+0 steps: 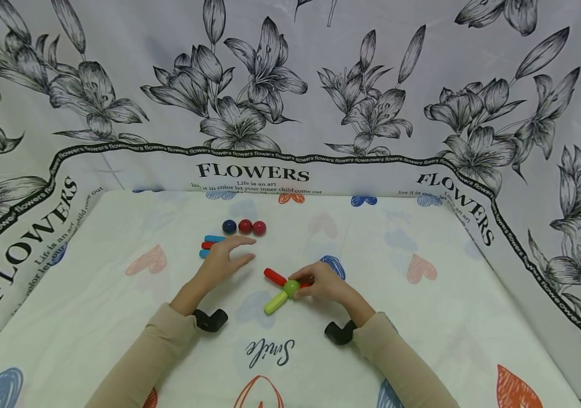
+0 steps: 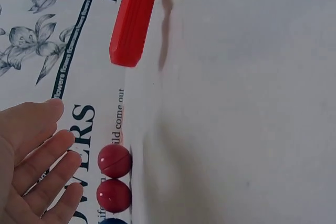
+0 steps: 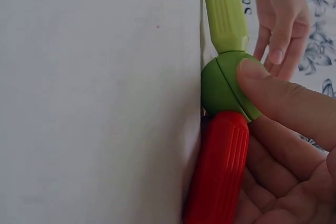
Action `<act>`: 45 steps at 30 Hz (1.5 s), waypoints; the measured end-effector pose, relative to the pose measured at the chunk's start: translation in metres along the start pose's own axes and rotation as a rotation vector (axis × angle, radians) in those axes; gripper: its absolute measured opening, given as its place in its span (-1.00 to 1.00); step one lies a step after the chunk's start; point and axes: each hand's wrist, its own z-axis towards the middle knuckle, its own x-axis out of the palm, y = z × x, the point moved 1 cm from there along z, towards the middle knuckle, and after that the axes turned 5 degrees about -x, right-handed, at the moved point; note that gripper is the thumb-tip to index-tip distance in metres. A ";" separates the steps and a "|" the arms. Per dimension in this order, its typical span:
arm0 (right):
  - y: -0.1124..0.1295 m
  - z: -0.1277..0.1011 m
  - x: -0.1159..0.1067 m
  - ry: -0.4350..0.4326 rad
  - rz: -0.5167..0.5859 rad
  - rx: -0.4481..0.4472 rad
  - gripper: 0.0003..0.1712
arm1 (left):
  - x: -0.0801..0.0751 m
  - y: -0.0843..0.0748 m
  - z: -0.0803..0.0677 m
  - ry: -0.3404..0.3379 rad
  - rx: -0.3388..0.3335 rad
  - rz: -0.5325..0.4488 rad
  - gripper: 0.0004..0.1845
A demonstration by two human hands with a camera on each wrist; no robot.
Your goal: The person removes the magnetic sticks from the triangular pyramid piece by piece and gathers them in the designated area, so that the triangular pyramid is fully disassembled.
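Observation:
My right hand [image 1: 307,281] pinches a green ball [image 1: 291,287] on the table; its thumb [image 3: 278,95] presses the ball [image 3: 223,90]. A light green stick [image 1: 276,302] and a red stick [image 1: 274,276] stick out from that ball, and another red stick [image 3: 220,171] lies against my right fingers. My left hand [image 1: 229,254] hovers with straight, spread fingers [image 2: 37,161], holding nothing, just over a small pile of blue and red sticks [image 1: 210,245]. Beyond it lie a blue ball [image 1: 229,226] and two red balls [image 1: 245,226] [image 1: 259,228] in a row.
The table is covered by a white cloth with printed hearts [image 1: 423,266]. A flower-print sheet [image 1: 290,102] rises as a wall at the back and both sides. A black camera mount sits on each wrist [image 1: 210,320] [image 1: 340,332].

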 end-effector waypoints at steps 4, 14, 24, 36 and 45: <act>0.000 0.000 0.000 0.004 -0.008 -0.006 -0.60 | 0.007 -0.008 -0.003 0.045 0.023 0.002 -0.64; -0.001 0.000 -0.001 0.012 -0.022 -0.068 -0.61 | 0.021 -0.022 -0.007 0.228 0.107 0.001 -0.63; -0.001 0.001 -0.002 0.026 0.010 -0.082 -0.62 | 0.032 -0.021 -0.004 0.384 0.101 0.022 -0.63; -0.001 0.001 -0.003 0.023 -0.013 -0.094 -0.63 | 0.039 -0.021 -0.001 0.462 0.086 0.033 -0.70; -0.002 0.003 -0.003 0.023 -0.015 -0.101 -0.63 | 0.040 -0.017 0.001 0.466 0.101 0.025 -0.75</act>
